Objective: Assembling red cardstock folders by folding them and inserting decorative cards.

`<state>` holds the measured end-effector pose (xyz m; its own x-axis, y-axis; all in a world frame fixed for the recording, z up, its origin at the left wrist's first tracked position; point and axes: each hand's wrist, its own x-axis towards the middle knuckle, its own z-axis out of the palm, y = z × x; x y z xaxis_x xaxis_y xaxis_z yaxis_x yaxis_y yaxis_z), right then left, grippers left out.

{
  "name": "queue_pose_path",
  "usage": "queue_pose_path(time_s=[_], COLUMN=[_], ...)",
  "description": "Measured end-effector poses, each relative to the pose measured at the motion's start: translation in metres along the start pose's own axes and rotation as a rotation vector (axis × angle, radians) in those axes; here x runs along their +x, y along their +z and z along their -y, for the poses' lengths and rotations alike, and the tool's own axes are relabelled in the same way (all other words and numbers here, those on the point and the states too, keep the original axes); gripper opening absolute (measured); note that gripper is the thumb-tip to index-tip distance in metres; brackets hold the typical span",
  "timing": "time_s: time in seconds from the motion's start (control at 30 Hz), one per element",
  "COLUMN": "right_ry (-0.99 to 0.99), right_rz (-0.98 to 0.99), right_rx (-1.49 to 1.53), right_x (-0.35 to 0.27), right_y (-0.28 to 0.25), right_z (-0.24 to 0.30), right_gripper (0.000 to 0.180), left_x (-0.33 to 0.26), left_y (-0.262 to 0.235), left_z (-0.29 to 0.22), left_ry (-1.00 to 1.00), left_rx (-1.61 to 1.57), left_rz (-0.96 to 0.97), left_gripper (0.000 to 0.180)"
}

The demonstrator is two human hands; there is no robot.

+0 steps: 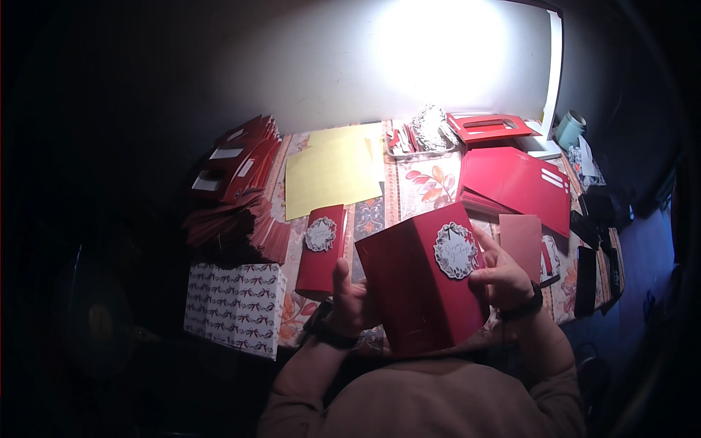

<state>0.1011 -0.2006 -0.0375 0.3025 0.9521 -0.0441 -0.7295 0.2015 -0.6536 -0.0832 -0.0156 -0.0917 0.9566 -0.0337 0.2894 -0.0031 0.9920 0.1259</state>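
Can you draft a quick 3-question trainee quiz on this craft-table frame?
1. True or false: both hands hold the red folded box.
2. Which thing lies left of the held box? A) finished red box with wreath sticker B) blue mug C) scissors
3. What does the right hand touch with its fingers?

Key: 1 true: the left hand grips the left edge, the right hand the right side. 2 A. 3 the round wreath sticker on the box front.
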Motion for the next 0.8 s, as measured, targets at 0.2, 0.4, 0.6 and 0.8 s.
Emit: queue_pose_path(time_s=[0.2,0.4,0.6,0.8], right_ry=[0.031,0.007,-0.016,-0.086], right_rz=[0.000,0.016,0.030,-0.038], right_rx=[0.016,0.023,0.032,-0.026], right_x=[0.000,-0.003,-0.004,-0.007], right_y=[-0.004,0.000,0.004,-0.007], right_z=[0.002,0.004,0.007,0.020], right_gripper=[0.088,0.086,0.083,0.080], left_x=[0.002,-0.006,-0.003,0.019], left_y=[0.004,-0.010,-0.019,0.032], left_z=[0.001,0.001,0.006,0.003], left_ry=[0.025,0.068,0.048,-0.027], left_rx=[0.044,0.129,0.054,0.496], left_rz=[-0.073,-0.066,0.143,-0.169], left_gripper=[0.101,0.096,0.093,0.105])
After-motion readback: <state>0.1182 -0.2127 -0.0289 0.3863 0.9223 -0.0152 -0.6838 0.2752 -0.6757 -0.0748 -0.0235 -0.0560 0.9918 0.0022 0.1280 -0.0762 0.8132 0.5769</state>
